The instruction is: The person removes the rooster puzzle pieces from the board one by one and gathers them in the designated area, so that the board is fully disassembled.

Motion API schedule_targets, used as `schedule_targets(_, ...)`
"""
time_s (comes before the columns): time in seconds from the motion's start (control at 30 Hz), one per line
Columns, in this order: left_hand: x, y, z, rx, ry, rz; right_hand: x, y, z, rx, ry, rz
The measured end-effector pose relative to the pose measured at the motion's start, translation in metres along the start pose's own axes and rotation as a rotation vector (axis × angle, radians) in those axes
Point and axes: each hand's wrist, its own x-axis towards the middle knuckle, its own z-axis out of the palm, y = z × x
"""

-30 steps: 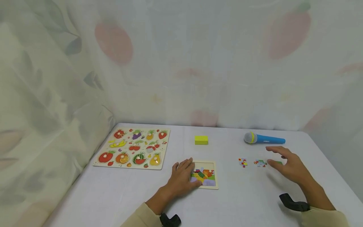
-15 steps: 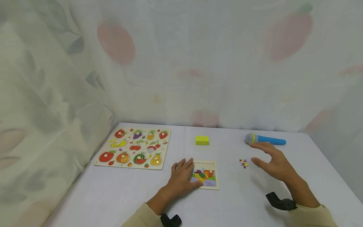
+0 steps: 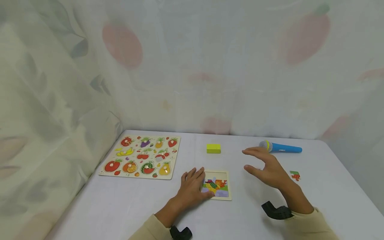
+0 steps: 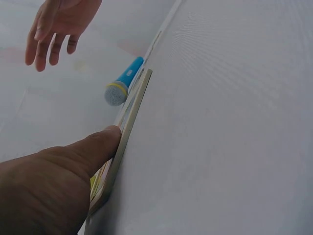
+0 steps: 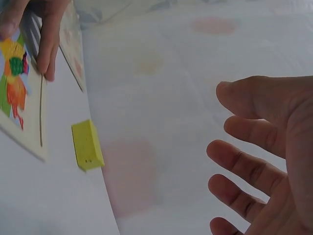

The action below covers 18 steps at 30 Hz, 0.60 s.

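My left hand rests on the left side of a small wooden tray puzzle, fingers along its left edge and thumb on the near part. The puzzle shows a partly filled colourful picture, its upper part bare. In the left wrist view the thumb presses on the tray's rim. My right hand hovers over the table to the right of the tray, thumb and fingers spread apart. Nothing shows between its fingers in the right wrist view. A loose puzzle piece, green and red, lies right of that hand.
A fruit peg puzzle board lies at the left. A yellow block stands behind the tray puzzle. At the back right is a blue toy microphone, its grey head partly behind my right hand. Printed curtains surround the white table.
My right hand has moved left, away from the loose pieces towards the tray puzzle. The green and red piece has come into view; the other loose pieces are now out of sight. My left hand stays put.
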Motion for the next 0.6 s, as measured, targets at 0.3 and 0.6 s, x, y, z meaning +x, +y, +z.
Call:
schedule_targets(0.3,0.001,-0.001,0.001,0.000,0.001,-0.003,0.011,-0.019,0.023,0.059,-0.040,0.034)
schedule_targets(0.6,0.001,0.000,0.000,0.011,-0.004,-0.010,0.018,-0.028,0.046,0.102,-0.075,0.058)
